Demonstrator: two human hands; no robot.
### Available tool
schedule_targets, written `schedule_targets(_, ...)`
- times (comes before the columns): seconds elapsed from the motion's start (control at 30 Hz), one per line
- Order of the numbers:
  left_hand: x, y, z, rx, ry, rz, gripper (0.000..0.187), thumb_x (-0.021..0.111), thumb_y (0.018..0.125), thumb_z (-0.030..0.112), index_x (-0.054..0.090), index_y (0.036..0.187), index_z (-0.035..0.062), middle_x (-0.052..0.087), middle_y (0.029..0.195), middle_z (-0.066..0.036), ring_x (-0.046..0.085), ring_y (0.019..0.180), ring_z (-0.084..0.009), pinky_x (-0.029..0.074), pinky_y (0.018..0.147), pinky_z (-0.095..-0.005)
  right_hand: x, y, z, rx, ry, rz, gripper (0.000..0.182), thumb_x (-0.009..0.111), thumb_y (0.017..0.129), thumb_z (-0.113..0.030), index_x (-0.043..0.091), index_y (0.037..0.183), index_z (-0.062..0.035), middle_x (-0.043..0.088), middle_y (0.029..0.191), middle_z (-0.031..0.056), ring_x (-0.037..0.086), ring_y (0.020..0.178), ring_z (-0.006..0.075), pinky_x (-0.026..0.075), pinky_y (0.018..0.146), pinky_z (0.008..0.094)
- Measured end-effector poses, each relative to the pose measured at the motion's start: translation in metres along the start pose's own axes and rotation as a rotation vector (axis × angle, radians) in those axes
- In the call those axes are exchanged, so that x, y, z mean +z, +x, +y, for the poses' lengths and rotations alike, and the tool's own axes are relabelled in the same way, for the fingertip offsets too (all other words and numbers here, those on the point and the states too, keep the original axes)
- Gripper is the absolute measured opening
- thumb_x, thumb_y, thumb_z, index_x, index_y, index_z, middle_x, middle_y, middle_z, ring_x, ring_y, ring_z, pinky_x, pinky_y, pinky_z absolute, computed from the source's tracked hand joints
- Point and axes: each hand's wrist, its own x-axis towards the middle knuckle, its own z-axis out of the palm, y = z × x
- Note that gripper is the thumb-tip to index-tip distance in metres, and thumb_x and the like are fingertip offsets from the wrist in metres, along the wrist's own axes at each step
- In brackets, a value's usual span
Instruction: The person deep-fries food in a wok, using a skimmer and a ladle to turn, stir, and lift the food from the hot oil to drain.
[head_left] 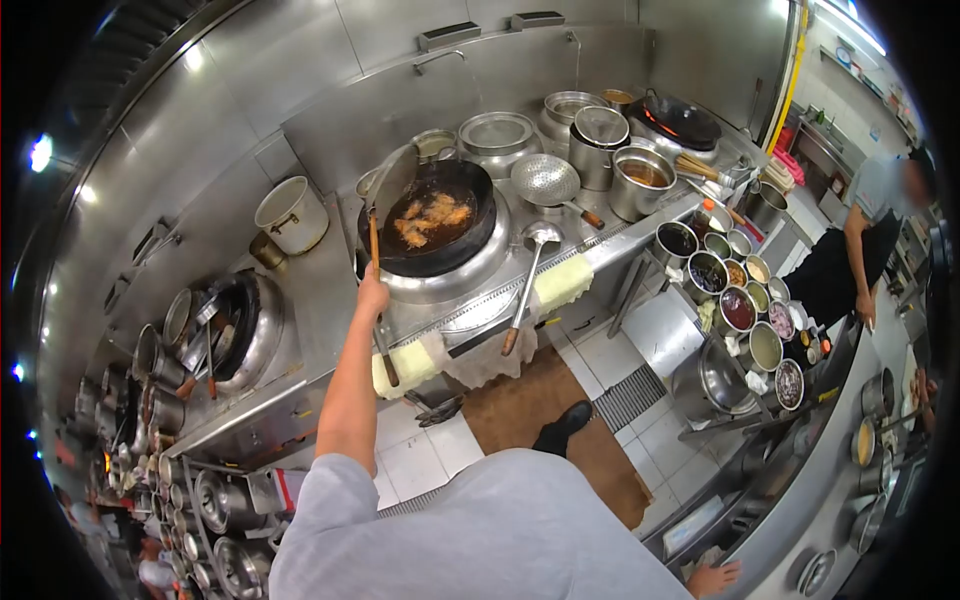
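My left hand (372, 292) is closed around the wooden handle of a wide, round skimmer (396, 180). The skimmer's head is tilted over the left rim of a black wok (470, 235). Browned fried pieces (432, 218) float in dark oil inside the wok. At the lower right, my right hand (713, 578) lies on the edge of the steel counter behind me, its fingers stretched out. A pale crumpled cloth (708, 557) appears beside it. To the wok's right rest a ladle (541, 235) and a perforated strainer (545, 180), both wooden-handled.
Steel pots, including one of brown liquid (645, 172), stand right of the stove. Several sauce containers (738, 308) fill a side rack. A large pot (293, 215) sits left of the wok. Folded yellow cloths (563, 283) lie on the stove's front edge. A co-worker (850, 240) stands at right.
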Motion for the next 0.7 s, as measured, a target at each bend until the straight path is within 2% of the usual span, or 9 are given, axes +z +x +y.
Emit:
schedule_targets(0.03, -0.003, -0.001, 0.006, -0.072, -0.183, -0.07, 0.056, 0.042, 0.077, -0.001, 0.031, 0.131, 0.011, 0.053, 0.077, -0.018, 0.057, 0.074, -0.0318, 0.047, 0.062, -0.042, 0.006, 0.003, 0.008, -0.002, 0.002, 0.007, 0.083, 0.067, 0.075, -0.024, 0.02, 0.142, -0.0125, 0.027, 0.143, 0.0139, 0.034, 0.127, 0.0325, 0.041, 0.091, 0.0484)
schedule_targets(0.1, -0.003, -0.007, 0.013, -0.157, -0.368, -0.14, 0.05, 0.042, 0.077, -0.001, 0.034, 0.125, 0.0088, 0.053, 0.07, -0.014, 0.058, 0.062, -0.0248, 0.049, 0.051, -0.0378, 0.018, 0.009, 0.027, -0.345, -0.111, 0.237, 0.085, 0.046, 0.071, -0.073, 0.042, 0.133, -0.014, 0.041, 0.133, 0.0242, 0.043, 0.117, 0.0441, 0.037, 0.091, 0.0573)
schedule_targets(0.17, -0.001, -0.008, 0.018, -0.264, -0.705, -0.264, 0.031, 0.043, 0.083, -0.002, 0.038, 0.111, 0.0109, 0.05, 0.073, -0.007, 0.048, 0.056, -0.0119, 0.044, 0.043, -0.0261, 0.016, 0.007, 0.021, -0.266, 0.009, 0.216, 0.091, 0.047, 0.07, -0.074, 0.04, 0.133, -0.009, 0.04, 0.133, 0.0253, 0.042, 0.117, 0.0456, 0.036, 0.092, 0.0579)
schedule_targets(0.2, 0.0, -0.007, 0.02, -0.267, -0.696, -0.265, 0.031, 0.043, 0.083, -0.002, 0.038, 0.111, 0.0109, 0.05, 0.073, -0.007, 0.048, 0.056, -0.0119, 0.044, 0.043, -0.0261, 0.016, 0.002, 0.018, -0.174, 0.139, 0.191, 0.097, 0.047, 0.068, -0.075, 0.039, 0.133, -0.004, 0.04, 0.133, 0.0263, 0.041, 0.117, 0.047, 0.034, 0.093, 0.0585)
schedule_targets(0.23, 0.002, -0.004, 0.022, -0.296, -0.83, -0.308, 0.028, 0.044, 0.082, -0.003, 0.037, 0.105, 0.0096, 0.05, 0.072, -0.009, 0.05, 0.055, -0.0147, 0.045, 0.042, -0.0285, 0.011, -0.001, 0.014, -0.175, 0.137, 0.184, 0.097, 0.047, 0.068, -0.075, 0.039, 0.133, -0.004, 0.04, 0.133, 0.0263, 0.041, 0.117, 0.047, 0.034, 0.093, 0.0585)
schedule_targets(0.3, 0.002, 0.002, 0.027, -0.408, -1.064, -0.371, 0.025, 0.047, 0.082, -0.004, 0.035, 0.1, 0.0063, 0.052, 0.075, -0.012, 0.052, 0.057, -0.0176, 0.047, 0.045, -0.0301, 0.001, -0.007, 0.006, -0.066, 0.045, 0.101, 0.084, 0.067, 0.074, -0.024, 0.02, 0.143, -0.0135, 0.028, 0.143, 0.013, 0.034, 0.127, 0.0316, 0.04, 0.092, 0.0478)
schedule_targets(0.53, -0.007, 0.004, 0.03, -0.511, -1.378, -0.613, 0.029, 0.048, 0.082, -0.004, 0.036, 0.107, 0.0036, 0.052, 0.086, -0.016, 0.051, 0.061, -0.0169, 0.047, 0.049, -0.0281, -0.016, -0.009, 0.0, -0.013, -0.013, 0.032, 0.084, 0.067, 0.076, -0.028, 0.019, 0.143, -0.0145, 0.028, 0.144, 0.0112, 0.034, 0.127, 0.0305, 0.04, 0.095, 0.046)
schedule_targets(0.63, -0.019, -0.004, 0.023, -0.414, -1.251, -0.66, 0.036, 0.049, 0.082, -0.003, 0.036, 0.114, 0.0062, 0.051, 0.087, -0.014, 0.05, 0.06, -0.0154, 0.046, 0.047, -0.0267, 0.008, 0.005, 0.005, -0.013, -0.067, 0.026, 0.084, 0.067, 0.076, -0.03, 0.019, 0.143, -0.0153, 0.028, 0.143, 0.0099, 0.035, 0.127, 0.0306, 0.041, 0.093, 0.0478)
schedule_targets(0.7, -0.034, -0.015, 0.026, -0.359, -1.105, -0.657, 0.049, 0.05, 0.08, -0.003, 0.034, 0.124, 0.0116, 0.049, 0.085, -0.011, 0.048, 0.056, -0.0134, 0.044, 0.043, -0.0249, -0.001, 0.002, 0.017, -0.369, -0.171, 0.089, 0.102, 0.048, 0.067, -0.076, 0.038, 0.132, 0.0016, 0.04, 0.132, 0.0265, 0.04, 0.118, 0.0468, 0.033, 0.094, 0.0585)
